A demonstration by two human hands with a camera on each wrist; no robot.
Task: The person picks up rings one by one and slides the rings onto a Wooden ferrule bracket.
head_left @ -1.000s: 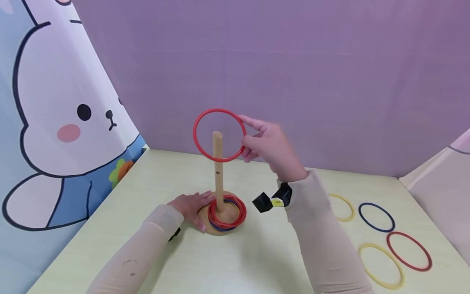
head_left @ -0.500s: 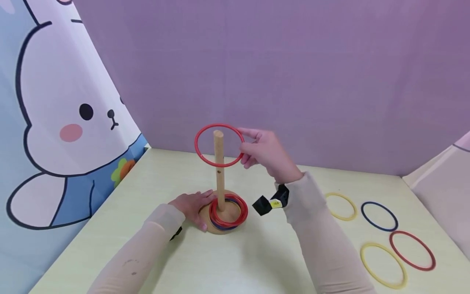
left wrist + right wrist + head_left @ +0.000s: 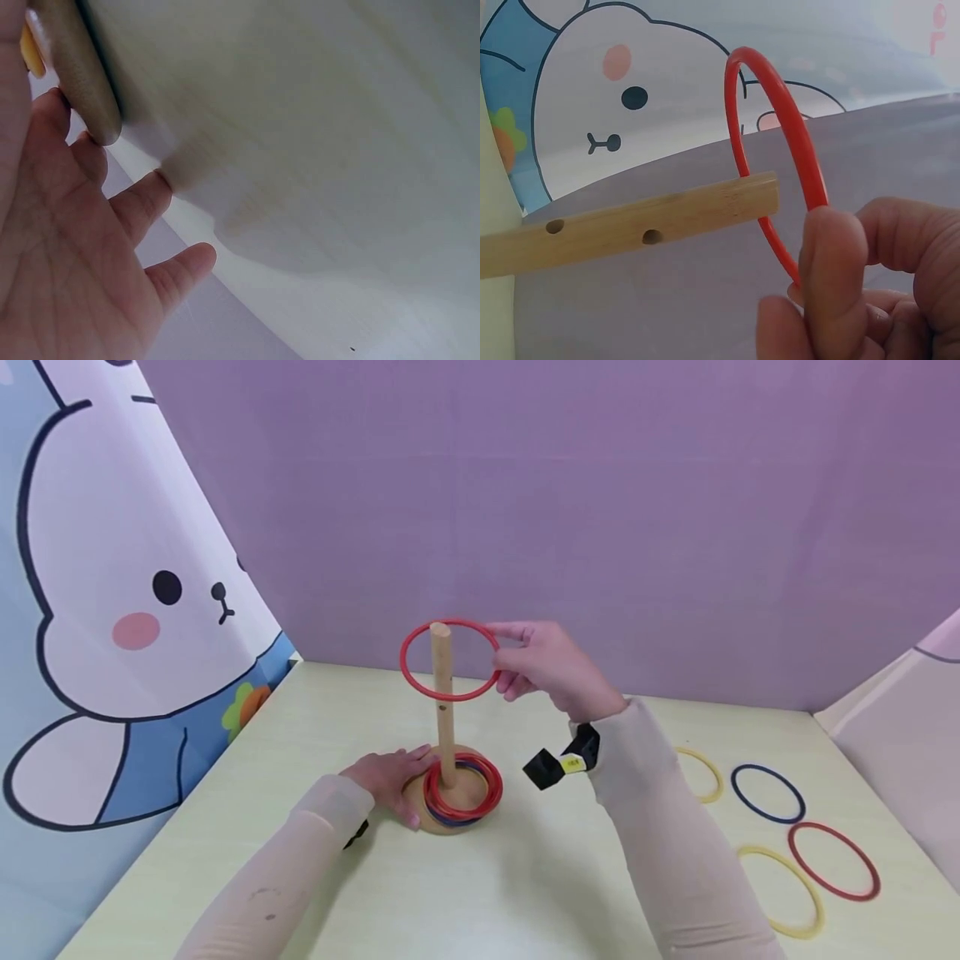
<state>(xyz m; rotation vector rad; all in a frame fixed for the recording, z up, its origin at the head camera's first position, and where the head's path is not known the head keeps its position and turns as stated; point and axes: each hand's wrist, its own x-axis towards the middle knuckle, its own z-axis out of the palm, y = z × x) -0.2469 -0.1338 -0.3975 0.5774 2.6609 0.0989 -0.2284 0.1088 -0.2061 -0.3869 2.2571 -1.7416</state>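
Note:
My right hand point(image 3: 551, 667) pinches a thin red ring point(image 3: 452, 697) between thumb and fingers at its right side. The ring is held tilted around the top of an upright wooden peg point(image 3: 445, 727). In the right wrist view, the peg's tip point(image 3: 761, 193) shows within the ring's opening. My left hand point(image 3: 386, 781) rests on the left side of the round wooden base point(image 3: 446, 829), fingers spread and thumb at the front edge. Several red and blue rings point(image 3: 491, 793) lie around the peg's foot. In the left wrist view, the base's edge point(image 3: 90, 82) is beside my fingers.
On the pale table point(image 3: 420, 910) at the right lie a blue ring point(image 3: 797, 814), a red ring point(image 3: 862, 896) and two yellow rings, one nearer point(image 3: 810, 933) and one partly behind my right sleeve point(image 3: 652, 793). A purple cloth point(image 3: 525, 510) hangs behind the table.
My right hand has lowered the red ring and tipped it flatter, bringing it down about the peg's top. The left hand has stayed on the base.

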